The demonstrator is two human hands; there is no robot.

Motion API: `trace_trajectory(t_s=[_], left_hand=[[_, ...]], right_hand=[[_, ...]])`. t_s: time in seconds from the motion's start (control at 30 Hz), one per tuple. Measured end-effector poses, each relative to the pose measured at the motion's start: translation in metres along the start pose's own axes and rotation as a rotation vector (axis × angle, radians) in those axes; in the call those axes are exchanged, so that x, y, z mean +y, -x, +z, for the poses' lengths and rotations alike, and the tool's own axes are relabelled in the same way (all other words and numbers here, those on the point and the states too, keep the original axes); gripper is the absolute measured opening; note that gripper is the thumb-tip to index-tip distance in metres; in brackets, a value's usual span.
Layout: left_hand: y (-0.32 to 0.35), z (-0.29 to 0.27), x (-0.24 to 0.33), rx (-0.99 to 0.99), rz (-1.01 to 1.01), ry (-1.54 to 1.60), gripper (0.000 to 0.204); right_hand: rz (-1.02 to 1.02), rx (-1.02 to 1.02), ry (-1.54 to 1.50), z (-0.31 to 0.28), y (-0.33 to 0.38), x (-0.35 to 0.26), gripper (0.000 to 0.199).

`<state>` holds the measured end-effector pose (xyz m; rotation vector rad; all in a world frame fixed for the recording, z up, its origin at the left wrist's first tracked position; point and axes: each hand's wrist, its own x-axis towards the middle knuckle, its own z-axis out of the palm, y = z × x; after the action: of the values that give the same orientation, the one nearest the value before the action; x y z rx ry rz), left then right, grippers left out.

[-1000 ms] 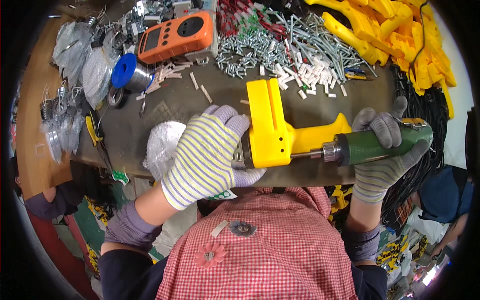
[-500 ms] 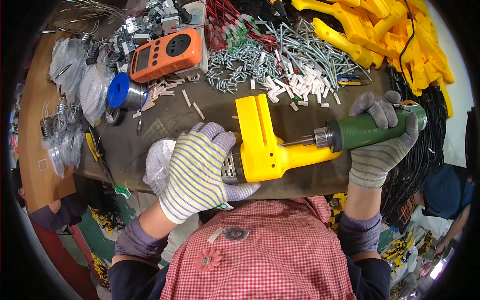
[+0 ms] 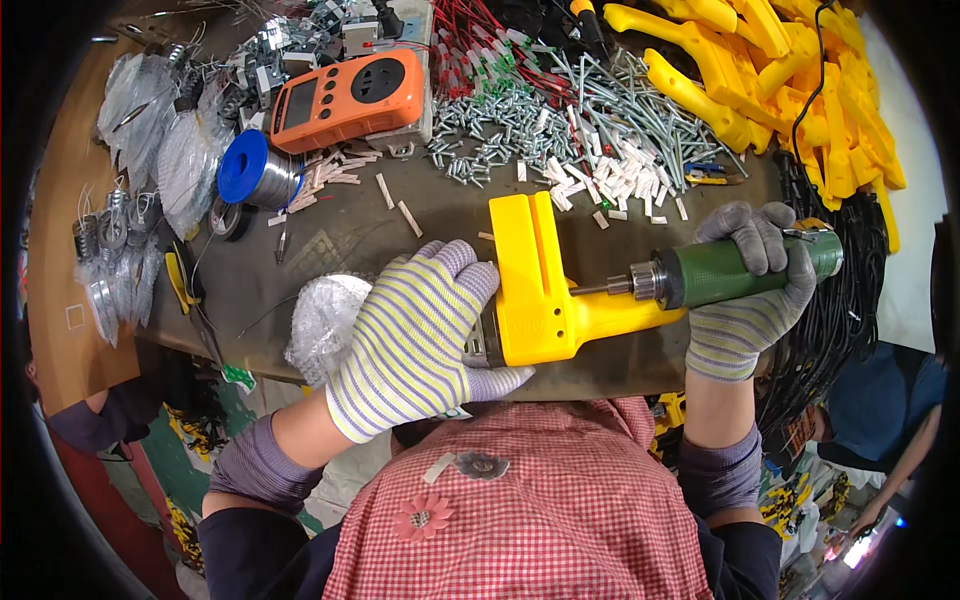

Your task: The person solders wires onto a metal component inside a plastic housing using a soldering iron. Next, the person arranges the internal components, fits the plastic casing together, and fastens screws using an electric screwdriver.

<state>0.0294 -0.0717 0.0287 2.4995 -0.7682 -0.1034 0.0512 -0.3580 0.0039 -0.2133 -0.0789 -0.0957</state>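
Observation:
My left hand [image 3: 405, 335], in a striped glove, is wrapped round the metal end [image 3: 481, 341] of a yellow plastic tool housing [image 3: 530, 290] near the table's front edge. The housing's handle points right. In my right hand [image 3: 740, 325], also gloved, lies a green electric screwdriver [image 3: 715, 272], held level with its bit [image 3: 595, 288] pointing left. The bit's tip meets the housing's side, close to two small dark holes; whether a screw sits there I cannot tell. A clear plastic wrap bundle [image 3: 325, 325] lies beside my left hand.
Behind the housing are piled screws [image 3: 475, 140], white sleeves [image 3: 620, 178] and long bolts [image 3: 655, 110]. An orange meter [image 3: 345, 100], solder spool [image 3: 255, 172] and yellow-handled pliers [image 3: 183, 283] lie left. Yellow housings [image 3: 745, 75] and black cables [image 3: 835, 290] crowd the right. Another person [image 3: 885, 400] is at the far right.
The whole view has shifted slightly. The screwdriver has come a little closer to the housing, leftward. Both hands keep the same holds.

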Motion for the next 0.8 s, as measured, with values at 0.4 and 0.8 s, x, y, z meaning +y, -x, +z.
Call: trace_trajectory(t_s=[0.4, 0.8], left_hand=[[0.008, 0.0, 0.0, -0.02, -0.011, -0.05, 0.067], [0.024, -0.07, -0.017, -0.364, -0.107, -0.284, 0.081]], right_hand=[[0.047, 0.207, 0.099, 0.015, -0.014, -0.002, 0.043], [-0.218, 0.197, 2.842, 0.024, -0.003, -0.202, 0.069]])
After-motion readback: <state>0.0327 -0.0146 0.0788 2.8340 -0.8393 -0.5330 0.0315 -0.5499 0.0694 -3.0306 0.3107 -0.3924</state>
